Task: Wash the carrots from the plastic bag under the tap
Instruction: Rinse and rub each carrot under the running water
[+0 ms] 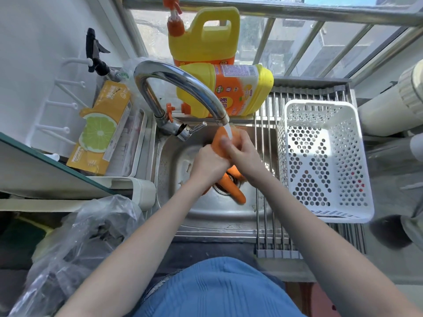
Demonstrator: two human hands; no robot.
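Note:
An orange carrot (220, 145) is held under the water running from the chrome tap (183, 85). My left hand (209, 162) grips the carrot's lower end from the left. My right hand (240, 149) wraps its upper part from the right, fingers blurred in the stream. Two more carrots (233, 189) lie over the drain at the bottom of the steel sink (174, 161). The clear plastic bag (91, 232) lies crumpled on the counter at the lower left.
A white perforated basket (322, 161) stands on the roll-up rack (267, 170) over the sink's right side. Two yellow detergent jugs (219, 88) sit behind the tap by the window. A lime-printed box (103, 129) and a white tray are at the left.

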